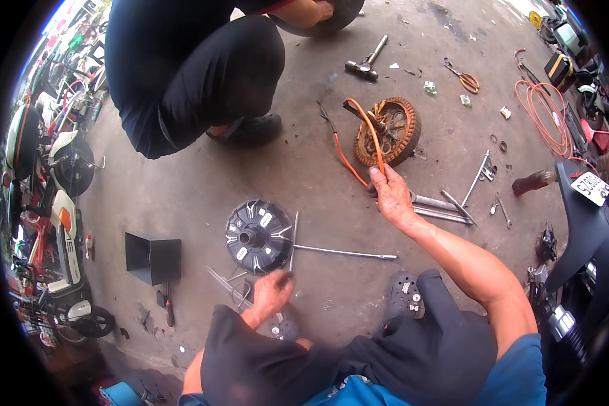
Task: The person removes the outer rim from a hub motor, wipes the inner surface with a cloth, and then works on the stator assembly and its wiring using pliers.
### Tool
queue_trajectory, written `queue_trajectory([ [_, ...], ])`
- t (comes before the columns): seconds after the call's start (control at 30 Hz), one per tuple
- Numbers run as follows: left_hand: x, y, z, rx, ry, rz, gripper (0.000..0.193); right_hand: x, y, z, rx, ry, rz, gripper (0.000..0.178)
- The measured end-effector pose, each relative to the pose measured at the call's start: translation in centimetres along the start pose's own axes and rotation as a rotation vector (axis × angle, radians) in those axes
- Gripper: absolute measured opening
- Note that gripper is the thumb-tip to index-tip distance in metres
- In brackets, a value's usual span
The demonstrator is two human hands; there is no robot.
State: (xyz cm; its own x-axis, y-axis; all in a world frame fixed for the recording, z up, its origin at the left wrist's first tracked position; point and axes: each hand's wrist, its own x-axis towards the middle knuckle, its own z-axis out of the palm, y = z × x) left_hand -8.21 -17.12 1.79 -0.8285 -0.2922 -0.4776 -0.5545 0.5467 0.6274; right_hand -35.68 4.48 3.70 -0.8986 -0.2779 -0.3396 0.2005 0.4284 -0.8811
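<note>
My right hand is closed around an orange cable, which loops up to the rusty brown hub motor stator. The cable's other length runs left from my hand and ends in loose dark wires. The stator rests on the floor just beyond that hand. Low on the left, my left hand has its fingers curled together, slightly blurred; what they hold, if anything, I cannot make out. Right beside it lies a black round hub motor cover with a raised central collar. A long metal T-handle wrench lies against its right side.
Another person squats ahead, with a hand on a tire. A hammer, orange-handled scissors and several metal tubes lie about. A black box and screwdriver are left; a motorbike fender stands close right.
</note>
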Motion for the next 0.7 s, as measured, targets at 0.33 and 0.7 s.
queue_trajectory([
  [0.33, 17.6, 17.5, -13.5, 0.351, -0.116, 0.347, 0.042, -5.0, 5.1, 2.6, -0.051, -0.011, -0.128, 0.035],
  [0.7, 19.3, 18.9, -6.0, -0.034, 0.047, 0.254, 0.055, -6.4, 6.0, 3.5, -0.136, -0.155, -0.363, 0.023],
])
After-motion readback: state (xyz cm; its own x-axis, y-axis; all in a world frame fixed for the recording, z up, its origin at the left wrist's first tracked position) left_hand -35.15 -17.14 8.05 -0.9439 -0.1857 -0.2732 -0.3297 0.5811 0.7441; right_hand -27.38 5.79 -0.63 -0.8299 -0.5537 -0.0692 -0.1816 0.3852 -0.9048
